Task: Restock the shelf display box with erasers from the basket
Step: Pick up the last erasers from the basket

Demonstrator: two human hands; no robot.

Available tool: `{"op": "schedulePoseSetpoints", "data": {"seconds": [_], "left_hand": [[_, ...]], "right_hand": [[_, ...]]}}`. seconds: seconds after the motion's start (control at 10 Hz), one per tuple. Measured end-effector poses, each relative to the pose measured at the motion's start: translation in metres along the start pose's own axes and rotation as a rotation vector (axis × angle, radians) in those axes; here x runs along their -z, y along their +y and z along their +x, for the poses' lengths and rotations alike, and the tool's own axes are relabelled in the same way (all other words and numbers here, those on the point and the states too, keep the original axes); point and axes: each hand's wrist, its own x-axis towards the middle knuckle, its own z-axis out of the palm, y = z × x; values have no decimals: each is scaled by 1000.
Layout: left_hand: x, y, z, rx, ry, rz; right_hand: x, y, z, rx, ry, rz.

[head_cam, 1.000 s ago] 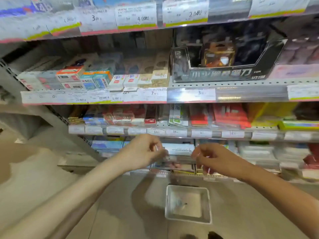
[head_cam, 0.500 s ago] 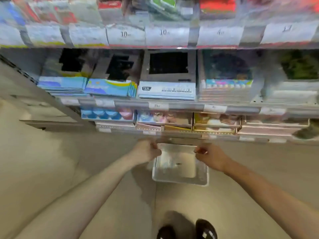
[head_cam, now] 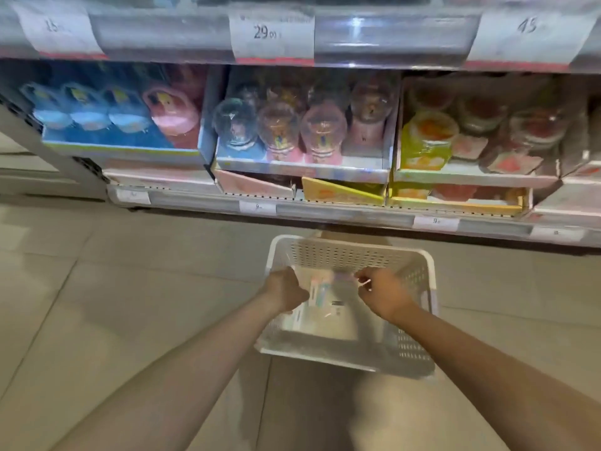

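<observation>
Both hands, left hand (head_cam: 286, 289) and right hand (head_cam: 383, 292), are curling into the white perforated plastic basket (head_cam: 419, 323) over pale eraser packs (head_cam: 320, 299), grip unclear, so packs risk slipping.

A retail shop aisle is shown. Shelf edges (head_cam: 169, 34) are fitted with price tags (head_cam: 271, 35), one reading 29. Display boxes (head_cam: 302, 167) of packaged small goods are lined along the shelf front. A white perforated basket (head_cam: 419, 271) is set on the tiled floor (head_cam: 97, 288).
</observation>
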Motion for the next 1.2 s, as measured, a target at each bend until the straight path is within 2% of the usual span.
{"op": "schedulePoseSetpoints", "data": {"seconds": [0.2,0.3,0.4,0.6,0.8,1.0,1.2], "left_hand": [[-56,-20,84,101,-10,122],[-78,-29,110,159,-61,98],[-100,-47,131,143,-57,142],[-112,-49,141,210,71,57],[-116,-48,143,209,126,92],[-114,-52,142,166,103,81],[-117,-51,136,166,81,121]], "right_hand": [[-62,43,80,117,-7,-135],[-83,52,98,117,9,-216],[-98,59,105,134,8,-351],[-116,52,109,55,117,-282],[-135,40,112,-65,221,-240],[-139,42,111,-116,228,-250],[-142,49,112,-75,174,-282]]}}
